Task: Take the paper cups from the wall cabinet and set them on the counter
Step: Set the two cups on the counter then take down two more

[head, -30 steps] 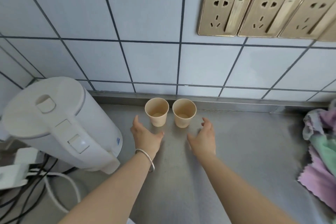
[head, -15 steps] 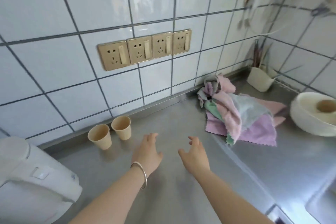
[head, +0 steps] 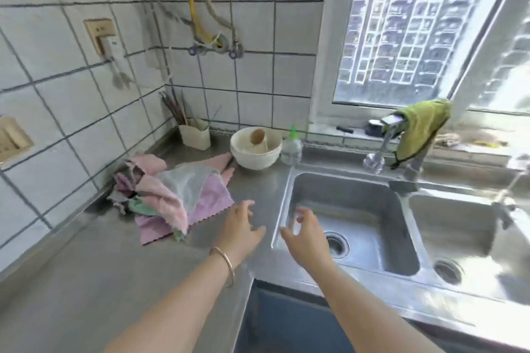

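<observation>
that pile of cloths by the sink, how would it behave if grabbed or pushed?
The cloth pile looks limp: layers drape and fold over each other, so it would likely sag from one pinch. Separate overlapping pieces probably would not lift together. Pushed across the steel counter, it would likely bunch up rather than slide whole.

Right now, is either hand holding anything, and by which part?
Nothing is held. The left hand and right hand are both empty with fingers spread, above the counter and the sink edge.
</observation>
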### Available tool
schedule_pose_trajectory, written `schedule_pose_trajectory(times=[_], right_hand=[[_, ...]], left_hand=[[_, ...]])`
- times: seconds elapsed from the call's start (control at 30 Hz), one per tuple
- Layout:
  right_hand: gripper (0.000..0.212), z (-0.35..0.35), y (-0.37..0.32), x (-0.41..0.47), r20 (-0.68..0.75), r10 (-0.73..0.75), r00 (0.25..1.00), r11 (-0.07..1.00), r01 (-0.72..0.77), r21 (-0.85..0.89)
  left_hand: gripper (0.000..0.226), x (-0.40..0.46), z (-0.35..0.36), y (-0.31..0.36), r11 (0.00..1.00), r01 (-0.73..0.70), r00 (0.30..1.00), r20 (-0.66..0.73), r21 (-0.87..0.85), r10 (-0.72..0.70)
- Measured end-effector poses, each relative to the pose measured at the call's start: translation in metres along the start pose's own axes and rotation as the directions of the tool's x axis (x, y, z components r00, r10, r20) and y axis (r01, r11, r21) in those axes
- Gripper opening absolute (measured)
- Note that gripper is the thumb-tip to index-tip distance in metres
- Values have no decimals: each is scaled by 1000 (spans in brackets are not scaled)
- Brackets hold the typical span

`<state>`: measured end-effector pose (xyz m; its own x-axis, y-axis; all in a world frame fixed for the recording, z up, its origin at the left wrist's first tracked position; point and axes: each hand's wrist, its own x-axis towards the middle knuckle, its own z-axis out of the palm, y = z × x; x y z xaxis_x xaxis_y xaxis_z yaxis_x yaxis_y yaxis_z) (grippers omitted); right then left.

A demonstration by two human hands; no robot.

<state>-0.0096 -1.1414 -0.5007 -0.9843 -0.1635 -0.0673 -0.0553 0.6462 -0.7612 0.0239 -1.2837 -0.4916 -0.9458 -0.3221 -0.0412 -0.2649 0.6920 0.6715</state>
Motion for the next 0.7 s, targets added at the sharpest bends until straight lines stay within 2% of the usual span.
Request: schedule_pose_trajectory(times=[0.17, 0.3, 0.47, 0.6, 0.7], right_hand=[[61, -114, 67, -20, -187, 110, 976, 993, -101, 57], [61, -217, 120, -59, -326, 153, 933, 988, -133, 82], [62, -340, 182, -123, -507, 224, 832, 973, -222, 65], [61, -436, 217, -175, -657, 276, 701, 947, -315, 62], [57, -500, 233, -205, -743, 285, 605, 934, -348, 76]], left_hand=[[59, -2, 70, 120, 981, -164, 973, 148, -100, 177], [57, -34, 131, 216, 947, -243, 923, 250, -208, 292], [60, -88, 209, 346, 868, -375, 803, 353, -326, 480], [57, -139, 255, 449, 779, -443, 672, 411, -444, 617], [56, -174, 279, 518, 701, -497, 582, 402, -512, 707]])
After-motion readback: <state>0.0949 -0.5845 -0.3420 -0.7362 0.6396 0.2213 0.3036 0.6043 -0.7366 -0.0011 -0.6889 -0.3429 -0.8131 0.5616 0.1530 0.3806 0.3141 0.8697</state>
